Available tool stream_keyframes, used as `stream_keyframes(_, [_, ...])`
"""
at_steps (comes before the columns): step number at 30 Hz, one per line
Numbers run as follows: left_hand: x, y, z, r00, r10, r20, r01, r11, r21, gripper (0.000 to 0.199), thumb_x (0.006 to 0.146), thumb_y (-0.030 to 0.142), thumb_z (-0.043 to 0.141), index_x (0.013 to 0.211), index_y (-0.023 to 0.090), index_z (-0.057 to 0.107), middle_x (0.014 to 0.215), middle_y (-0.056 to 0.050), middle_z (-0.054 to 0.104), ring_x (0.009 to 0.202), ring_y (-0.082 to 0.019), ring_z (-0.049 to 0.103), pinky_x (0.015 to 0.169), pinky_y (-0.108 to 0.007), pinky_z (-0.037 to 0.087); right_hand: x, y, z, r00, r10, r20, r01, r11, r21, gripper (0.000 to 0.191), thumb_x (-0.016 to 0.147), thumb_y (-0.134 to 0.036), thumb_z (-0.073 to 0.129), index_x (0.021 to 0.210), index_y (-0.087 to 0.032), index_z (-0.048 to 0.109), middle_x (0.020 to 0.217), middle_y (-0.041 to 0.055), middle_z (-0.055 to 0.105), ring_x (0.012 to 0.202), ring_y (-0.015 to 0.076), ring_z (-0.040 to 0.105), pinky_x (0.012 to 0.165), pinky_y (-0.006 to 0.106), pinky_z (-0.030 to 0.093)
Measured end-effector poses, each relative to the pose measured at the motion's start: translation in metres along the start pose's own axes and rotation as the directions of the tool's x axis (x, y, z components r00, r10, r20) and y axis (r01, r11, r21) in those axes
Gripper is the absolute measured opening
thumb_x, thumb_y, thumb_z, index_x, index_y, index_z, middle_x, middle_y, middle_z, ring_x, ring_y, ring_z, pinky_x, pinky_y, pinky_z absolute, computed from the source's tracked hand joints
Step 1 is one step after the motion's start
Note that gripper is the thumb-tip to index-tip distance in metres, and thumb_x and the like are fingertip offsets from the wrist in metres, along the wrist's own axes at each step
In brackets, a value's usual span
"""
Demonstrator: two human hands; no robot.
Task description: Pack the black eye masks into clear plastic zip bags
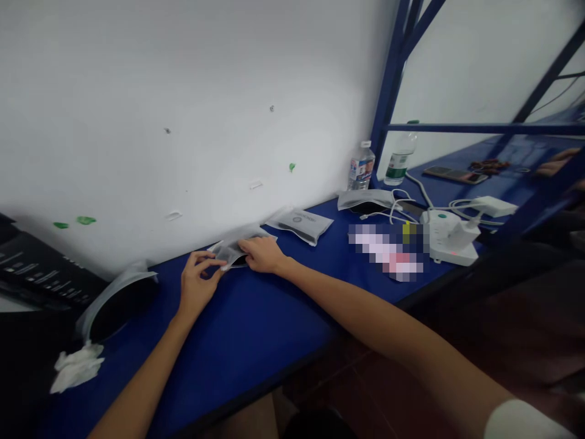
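A frosted plastic zip pouch (234,249) with something dark inside lies on the blue tabletop against the wall. The fingers of my left hand (199,281) are closed in a pinch on its near-left corner. At the pouch's right side, my right hand (264,253) is closed on the plastic, with the index finger along its top; the fingertips are partly hidden. To the right rests a similar flat pouch (302,224) with dark printing. Another frosted pouch (365,197) with dark contents sits farther right.
At left stand a large frosted bag (119,299) with black contents and a crumpled tissue (78,366). A water bottle (362,167), a white power strip (450,244) with cables and a blurred-out item (386,250) are at right, near a blue metal frame (393,79).
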State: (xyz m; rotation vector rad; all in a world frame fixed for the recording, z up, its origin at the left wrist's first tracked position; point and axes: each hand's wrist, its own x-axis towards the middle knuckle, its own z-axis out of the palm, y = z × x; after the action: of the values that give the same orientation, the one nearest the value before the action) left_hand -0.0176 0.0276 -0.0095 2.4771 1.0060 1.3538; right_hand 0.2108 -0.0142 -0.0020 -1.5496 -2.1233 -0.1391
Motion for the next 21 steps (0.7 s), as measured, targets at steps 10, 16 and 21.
stream_keyframes(10, [-0.004,0.007,-0.001,0.989,0.127,0.07,-0.136,0.979,0.149,0.014,0.094,0.025,0.065,0.091,0.026,0.079,0.111,-0.004,0.079,0.107,-0.025,0.068,0.096,-0.039,0.054,-0.003,-0.013,-0.002,0.942,-0.318,-0.11,0.33,0.937,0.119,0.025,0.09,-0.024,0.064,0.115,-0.021,0.07,0.11,0.003,0.076,0.088,0.0185,0.067,0.064,0.029,0.034])
stream_keyframes(16, [-0.004,0.009,-0.001,0.989,0.142,0.037,-0.146,0.974,0.171,0.016,0.093,0.026,0.064,0.084,0.025,0.077,0.106,-0.004,0.081,0.101,-0.026,0.069,0.093,-0.039,0.055,-0.004,-0.015,-0.003,0.919,-0.386,-0.074,0.389,0.921,0.02,0.034,0.099,-0.026,0.06,0.131,-0.025,0.071,0.12,0.0044,0.076,0.084,0.017,0.068,0.066,0.029,0.037])
stream_keyframes(21, [-0.003,0.008,-0.003,0.986,0.159,0.054,-0.166,0.973,0.158,0.018,0.093,0.027,0.064,0.079,0.025,0.074,0.103,-0.005,0.081,0.1,-0.025,0.069,0.091,-0.039,0.055,-0.003,-0.019,0.0,0.907,-0.416,-0.069,0.416,0.909,-0.02,0.032,0.105,-0.029,0.055,0.131,-0.021,0.07,0.12,0.0067,0.077,0.085,0.0177,0.067,0.067,0.03,0.037])
